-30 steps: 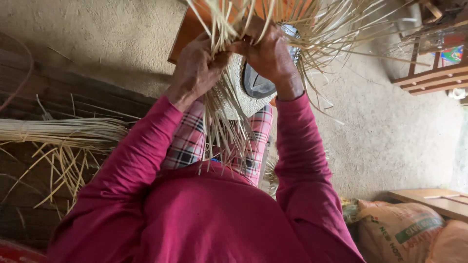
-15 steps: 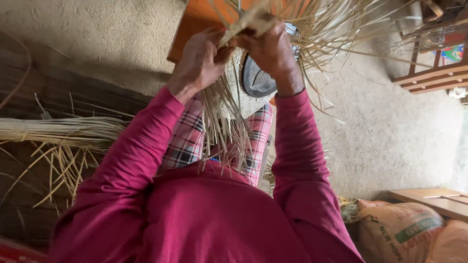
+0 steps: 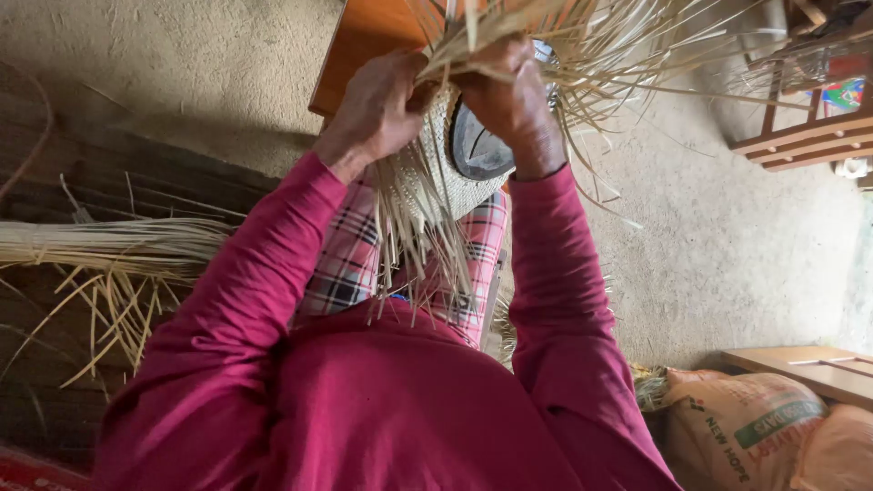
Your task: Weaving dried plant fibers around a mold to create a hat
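Overhead, left hand (image 3: 377,109) and right hand (image 3: 509,100) both close tight on pale straw strands (image 3: 582,55) of woven piece (image 3: 427,182).

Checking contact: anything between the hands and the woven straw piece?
Nothing visible. The left hand and right hand both grip the woven straw piece directly at its top edge; loose straw strands fan out around the fingers without blocking them.

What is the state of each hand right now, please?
Left hand: closed, gripping the pale straw strands of the woven piece.
Right hand: closed, pinching strands at the top of the same weave.
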